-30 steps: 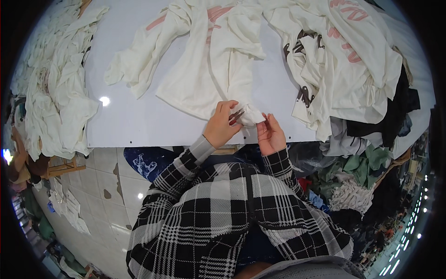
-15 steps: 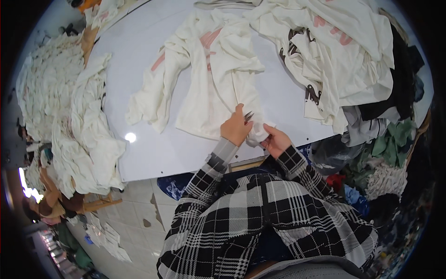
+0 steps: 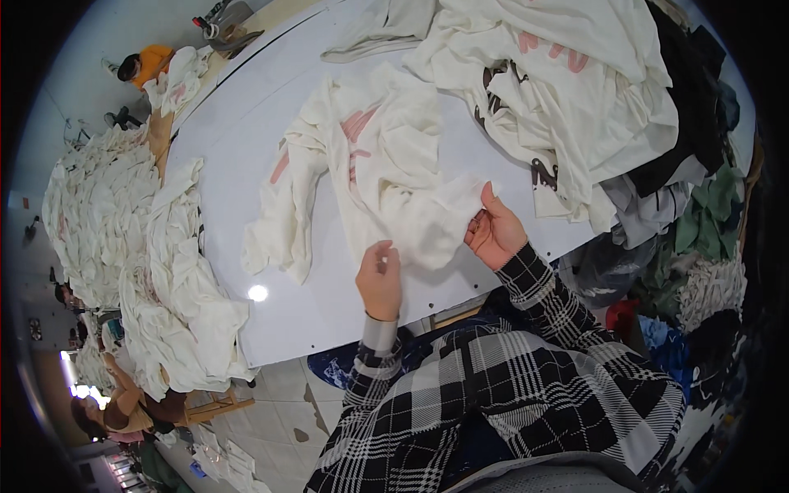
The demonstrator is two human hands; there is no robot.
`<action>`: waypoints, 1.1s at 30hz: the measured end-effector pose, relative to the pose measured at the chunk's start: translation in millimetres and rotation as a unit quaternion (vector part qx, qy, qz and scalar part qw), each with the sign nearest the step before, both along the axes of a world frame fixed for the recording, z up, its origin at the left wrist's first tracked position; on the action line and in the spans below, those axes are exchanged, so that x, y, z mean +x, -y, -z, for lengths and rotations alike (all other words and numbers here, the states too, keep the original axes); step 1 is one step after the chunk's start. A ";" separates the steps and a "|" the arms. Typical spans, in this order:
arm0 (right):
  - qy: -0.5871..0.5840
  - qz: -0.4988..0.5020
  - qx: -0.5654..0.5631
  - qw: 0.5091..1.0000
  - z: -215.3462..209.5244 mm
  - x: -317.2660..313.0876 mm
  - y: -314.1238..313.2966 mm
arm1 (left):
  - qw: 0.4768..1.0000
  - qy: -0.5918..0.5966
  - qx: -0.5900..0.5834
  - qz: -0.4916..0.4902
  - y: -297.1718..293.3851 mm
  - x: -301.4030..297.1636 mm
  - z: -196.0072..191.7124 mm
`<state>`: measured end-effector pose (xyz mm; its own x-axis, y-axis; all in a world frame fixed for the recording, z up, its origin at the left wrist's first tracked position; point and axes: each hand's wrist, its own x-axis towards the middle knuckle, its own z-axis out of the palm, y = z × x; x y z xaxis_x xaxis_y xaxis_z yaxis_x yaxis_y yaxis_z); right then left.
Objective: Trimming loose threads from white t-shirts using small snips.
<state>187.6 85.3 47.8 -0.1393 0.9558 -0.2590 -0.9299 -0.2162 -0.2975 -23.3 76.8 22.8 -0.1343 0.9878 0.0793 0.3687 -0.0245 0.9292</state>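
A white long-sleeved shirt (image 3: pixel 417 148) with pink printing lies rumpled on the pale table, its near part bunched up toward me. My right hand (image 3: pixel 498 233) grips an edge of this shirt between thumb and fingers, holding it out to the right. At the shirt's near left edge is my left hand (image 3: pixel 380 281), its fingers curled in and the thumb close to them. What the left hand holds, if anything, is hidden; no blades show there now.
More white printed shirts (image 3: pixel 575 107) are heaped at the right of the table (image 3: pixel 329 222). A long pile of white garments (image 3: pixel 177 287) lies at the left. A grey folded cloth (image 3: pixel 382 33) sits at the far side. Other people, one in orange (image 3: pixel 154 64), are at the far left.
My hands have moved apart: the left to the left and nearer, the right slightly up, pulling the shirt edge. The small metal snips seen in my left hand no longer show.
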 end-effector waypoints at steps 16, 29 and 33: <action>0.116 0.068 -0.039 0.990 1.4 -14.7 19.4 | 0.988 -0.129 -0.018 0.088 -14.6 40.2 22.2; -0.077 -0.007 -0.141 0.987 30.2 -13.8 19.5 | 0.833 0.527 -0.166 0.015 0.4 2.0 -29.3; -0.072 -0.019 -0.049 0.996 27.3 -7.9 14.4 | 0.725 0.679 -0.114 0.024 8.8 -2.5 -19.7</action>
<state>179.7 70.9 20.5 -0.2166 0.9201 -0.3262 -0.9522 -0.2728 -0.1372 -25.8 68.0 42.5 0.1004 0.9604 -0.2598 -0.8854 0.2054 0.4170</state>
